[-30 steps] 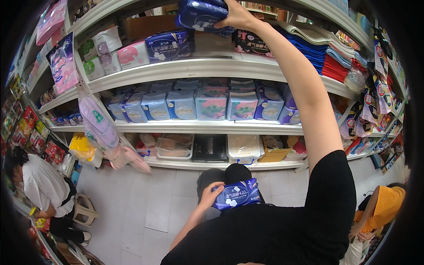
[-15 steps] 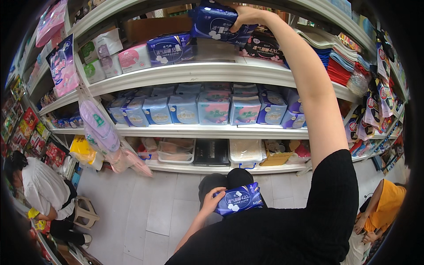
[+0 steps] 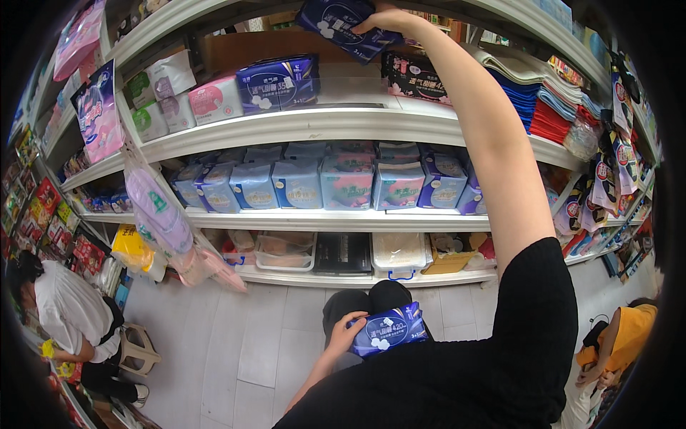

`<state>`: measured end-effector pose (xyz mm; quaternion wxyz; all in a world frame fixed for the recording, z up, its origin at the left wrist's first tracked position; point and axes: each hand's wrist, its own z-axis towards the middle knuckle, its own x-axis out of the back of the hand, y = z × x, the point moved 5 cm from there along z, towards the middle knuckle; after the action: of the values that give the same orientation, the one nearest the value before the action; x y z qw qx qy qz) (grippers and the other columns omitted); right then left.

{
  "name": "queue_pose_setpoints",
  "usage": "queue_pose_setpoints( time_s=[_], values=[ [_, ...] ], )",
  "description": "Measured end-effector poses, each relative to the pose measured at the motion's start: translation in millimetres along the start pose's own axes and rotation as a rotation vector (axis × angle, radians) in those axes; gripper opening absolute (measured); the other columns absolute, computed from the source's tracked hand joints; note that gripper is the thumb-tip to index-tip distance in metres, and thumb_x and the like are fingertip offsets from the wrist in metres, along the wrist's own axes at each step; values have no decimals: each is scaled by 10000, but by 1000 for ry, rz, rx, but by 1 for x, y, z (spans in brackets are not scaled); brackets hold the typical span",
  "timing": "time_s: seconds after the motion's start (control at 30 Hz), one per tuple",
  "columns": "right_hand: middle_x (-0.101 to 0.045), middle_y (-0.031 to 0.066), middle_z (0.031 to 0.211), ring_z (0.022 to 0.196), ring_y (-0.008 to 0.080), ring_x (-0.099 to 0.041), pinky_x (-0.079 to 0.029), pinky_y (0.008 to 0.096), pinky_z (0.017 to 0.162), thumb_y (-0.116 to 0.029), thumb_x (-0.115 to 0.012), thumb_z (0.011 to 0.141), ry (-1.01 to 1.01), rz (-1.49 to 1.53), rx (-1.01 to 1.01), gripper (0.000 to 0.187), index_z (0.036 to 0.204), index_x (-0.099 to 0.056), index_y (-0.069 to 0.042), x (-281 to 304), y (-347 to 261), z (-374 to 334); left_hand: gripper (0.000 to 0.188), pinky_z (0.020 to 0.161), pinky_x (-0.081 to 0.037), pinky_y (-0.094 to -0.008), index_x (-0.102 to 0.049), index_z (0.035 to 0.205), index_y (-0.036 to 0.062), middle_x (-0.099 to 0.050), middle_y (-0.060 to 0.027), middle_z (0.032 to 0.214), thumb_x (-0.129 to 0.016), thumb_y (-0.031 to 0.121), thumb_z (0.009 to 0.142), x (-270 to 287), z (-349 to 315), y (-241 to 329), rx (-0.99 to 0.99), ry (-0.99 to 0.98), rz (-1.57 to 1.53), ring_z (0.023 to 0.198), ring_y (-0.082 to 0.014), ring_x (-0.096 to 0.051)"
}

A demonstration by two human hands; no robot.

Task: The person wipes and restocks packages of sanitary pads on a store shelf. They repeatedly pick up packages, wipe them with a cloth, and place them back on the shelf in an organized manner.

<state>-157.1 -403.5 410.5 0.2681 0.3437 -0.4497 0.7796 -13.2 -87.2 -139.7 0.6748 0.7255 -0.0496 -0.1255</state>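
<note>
My right hand (image 3: pixel 389 20) is raised at the upper shelf, closed on a dark blue sanitary pad pack (image 3: pixel 343 28) that hangs tilted above the shelf board. Below it is a bare stretch of the upper shelf (image 3: pixel 350 89), between a standing blue pad pack (image 3: pixel 277 82) on the left and a black pad pack with pink flowers (image 3: pixel 418 77) on the right. Down at my lap, my left hand (image 3: pixel 348 332) grips another blue pad pack (image 3: pixel 389 329) by its left end; the pack rests against my legs.
Light blue and purple packs (image 3: pixel 296 184) line the middle shelf. Plastic bins (image 3: pixel 397 252) fill the bottom one. Folded towels (image 3: pixel 511 93) lie at upper right. Hanging slippers (image 3: pixel 153 196) jut out at left. A person in white (image 3: pixel 71 307) is at left, another in orange (image 3: pixel 629 336) at right.
My right hand has shifted slightly left and up with its pack, which now tilts more, baring more of the shelf and the black pack. My left hand keeps its hold.
</note>
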Motion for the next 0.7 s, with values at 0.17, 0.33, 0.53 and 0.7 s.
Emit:
queue_pose_setpoints(
  time_s=[0.17,0.33,0.53,0.7],
  values=[
    [-611,151,1059,1005,306,-567,-456,434,835,-259,-725,642,494,-639,212,467,1055,-606,-76,-3,-22,22,271,856,-402,-251,-610,1050,28,-613,-75,1036,-592,208,848,3,3,-12,32,16,-34,950,-136,-544],
    [-503,197,1212,1138,364,-460,-381,433,957,-246,-672,698,591,-892,91,606,1240,-465,-70,-34,-19,50,264,850,-397,-244,-622,1039,39,-617,-59,1002,-604,210,839,4,5,-13,87,43,-50,932,-123,-538],
    [-469,167,1279,1175,318,-449,-395,392,941,-286,-792,553,51,-973,-55,946,1364,-321,-159,-73,60,102,267,831,-406,-238,-619,1044,33,-619,-56,987,-602,209,844,8,4,-13,71,81,-95,913,-115,-541],
    [-458,169,1296,1176,310,-456,-396,413,921,-380,-788,563,-244,-752,-228,827,1286,-465,-143,-67,59,76,257,819,-408,-231,-618,1038,26,-617,-57,978,-599,197,847,11,4,-16,71,87,-111,902,-109,-539]
  ],
)
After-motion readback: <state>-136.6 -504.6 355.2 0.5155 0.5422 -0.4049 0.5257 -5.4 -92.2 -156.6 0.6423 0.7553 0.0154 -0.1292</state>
